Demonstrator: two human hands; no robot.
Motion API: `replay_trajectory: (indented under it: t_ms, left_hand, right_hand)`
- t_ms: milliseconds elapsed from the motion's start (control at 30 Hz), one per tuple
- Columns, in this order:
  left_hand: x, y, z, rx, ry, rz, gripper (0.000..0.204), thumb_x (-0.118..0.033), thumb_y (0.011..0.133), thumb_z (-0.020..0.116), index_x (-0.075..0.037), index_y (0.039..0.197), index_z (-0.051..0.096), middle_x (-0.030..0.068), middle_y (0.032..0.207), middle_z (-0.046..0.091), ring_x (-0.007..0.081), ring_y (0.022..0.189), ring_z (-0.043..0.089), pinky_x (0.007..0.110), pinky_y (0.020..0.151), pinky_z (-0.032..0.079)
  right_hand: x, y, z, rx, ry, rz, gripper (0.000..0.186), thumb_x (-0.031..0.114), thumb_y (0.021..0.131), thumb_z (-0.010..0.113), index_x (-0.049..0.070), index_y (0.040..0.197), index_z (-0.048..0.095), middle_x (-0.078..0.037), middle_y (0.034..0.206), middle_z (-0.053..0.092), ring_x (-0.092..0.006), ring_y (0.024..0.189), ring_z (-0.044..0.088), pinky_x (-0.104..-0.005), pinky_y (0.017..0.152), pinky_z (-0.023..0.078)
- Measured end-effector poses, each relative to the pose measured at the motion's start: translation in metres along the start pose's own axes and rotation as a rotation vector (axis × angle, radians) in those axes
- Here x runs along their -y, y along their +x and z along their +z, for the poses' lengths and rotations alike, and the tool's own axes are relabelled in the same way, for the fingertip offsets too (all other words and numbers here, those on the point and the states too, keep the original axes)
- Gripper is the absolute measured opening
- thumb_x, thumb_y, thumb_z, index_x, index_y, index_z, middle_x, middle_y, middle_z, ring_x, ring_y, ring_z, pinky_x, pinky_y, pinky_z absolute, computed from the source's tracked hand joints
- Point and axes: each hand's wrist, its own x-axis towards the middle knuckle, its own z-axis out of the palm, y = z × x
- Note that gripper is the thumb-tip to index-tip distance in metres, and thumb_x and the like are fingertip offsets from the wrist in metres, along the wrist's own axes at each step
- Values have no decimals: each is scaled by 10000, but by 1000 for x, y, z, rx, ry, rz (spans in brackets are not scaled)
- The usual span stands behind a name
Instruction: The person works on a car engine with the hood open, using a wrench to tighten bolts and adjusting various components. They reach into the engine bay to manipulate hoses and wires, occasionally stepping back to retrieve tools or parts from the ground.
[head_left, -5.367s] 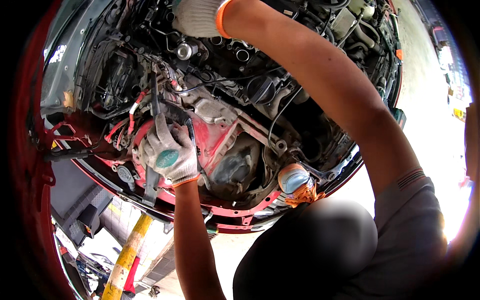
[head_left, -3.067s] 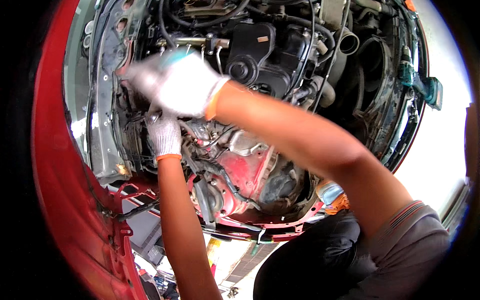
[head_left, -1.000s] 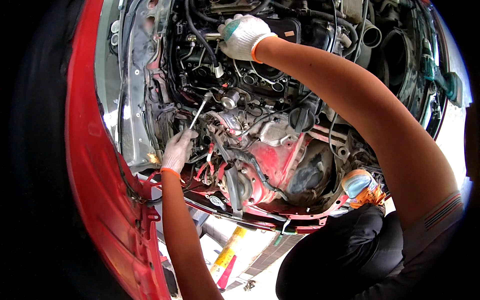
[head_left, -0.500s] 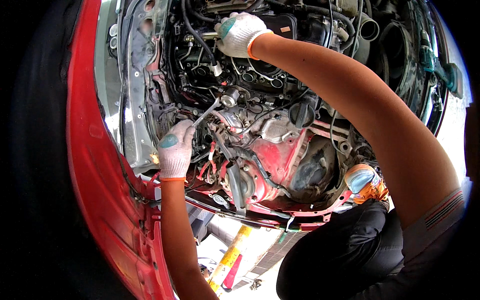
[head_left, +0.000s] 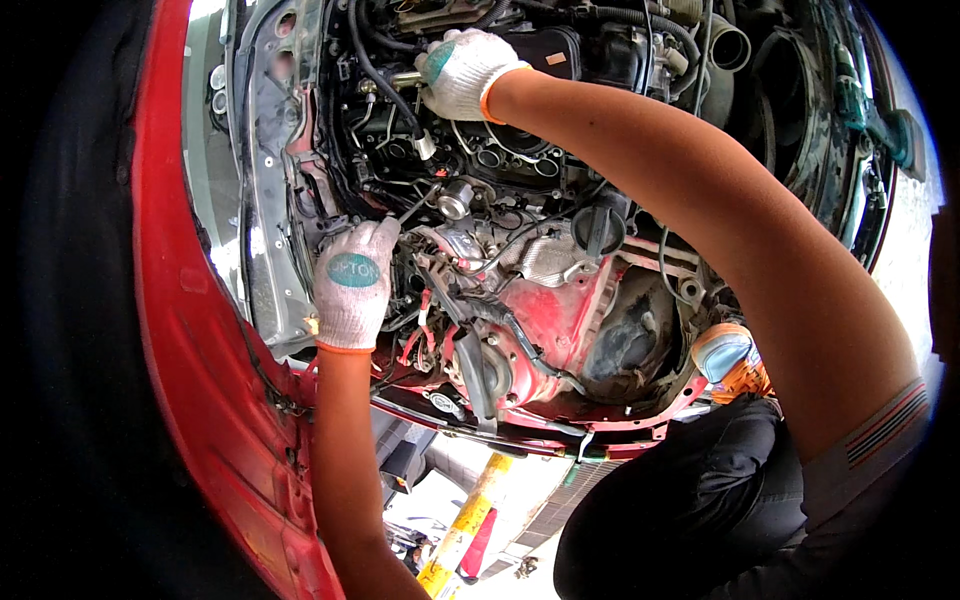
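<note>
Wrench (head_left: 418,206), one; gloved hands (head_left: 355,275) (head_left: 467,76), two.

Blown-out floor (head_left: 903,225) at right, patchy shadow across engine bay (head_left: 545,320), sharp centre, bent edges

1. This looks like a vehicle repair workshop: an engine bay (head_left: 550,315) lies uncovered, its engine (head_left: 500,175) and a black hose (head_left: 384,77) exposed.
2. A teal power tool (head_left: 883,130) rests along the bay's far right edge.
3. A red body panel (head_left: 185,290) stands at the left.
4. Below, a yellow-and-white post (head_left: 468,525) rises beside a dark strip of floor (head_left: 542,510).
</note>
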Motion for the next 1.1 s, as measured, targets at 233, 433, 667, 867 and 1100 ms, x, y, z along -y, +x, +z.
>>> replay_trajectory:
  t_ms: [233, 433, 667, 867, 1100]
  left_hand:
    - [-5, 9, 4, 7, 131, 73, 351, -111, 846, 622, -128, 1195, 653, 87, 934, 638, 272, 847, 682, 406, 732, 560]
    - [-6, -3, 32, 151, 89, -70, 310, -163, 984, 560, -130, 1275, 660, 174, 900, 716, 358, 777, 724, 465, 659, 583]
    - [12, 27, 50, 526, -284, -414, 365, -372, 1022, 502, -53, 1077, 670, 260, 1047, 705, 447, 1027, 670, 527, 908, 528]
    - [7, 46, 40, 554, -329, -421, 442, -392, 1022, 469, -11, 1090, 683, 265, 1171, 682, 434, 1140, 636, 507, 997, 509]
    - [11, 32, 47, 472, -281, -337, 403, -368, 1042, 461, -13, 1071, 650, 262, 1121, 678, 453, 1085, 634, 527, 944, 504]
  right_hand:
    - [-1, -3, -5, -3, 11, 28, 395, 369, 971, 595, 94, 1223, 724, -123, 1234, 717, -310, 1182, 660, -432, 1004, 534]
    - [3, -1, -7, 66, -4, 13, 403, 326, 943, 607, 75, 1246, 693, -132, 1251, 700, -307, 1212, 636, -429, 1026, 519]
    - [4, 8, 2, -80, 50, 29, 298, 162, 784, 726, 78, 1060, 801, -154, 1103, 772, -316, 1071, 733, -428, 864, 595]
    - [4, 20, 2, 8, -51, 44, 359, 121, 774, 752, 116, 1131, 795, -150, 1135, 768, -322, 1049, 748, -430, 827, 609]
    - [3, 2, -22, -26, 69, 40, 257, 208, 867, 656, 57, 1026, 790, -202, 1045, 755, -348, 992, 740, -428, 863, 587]
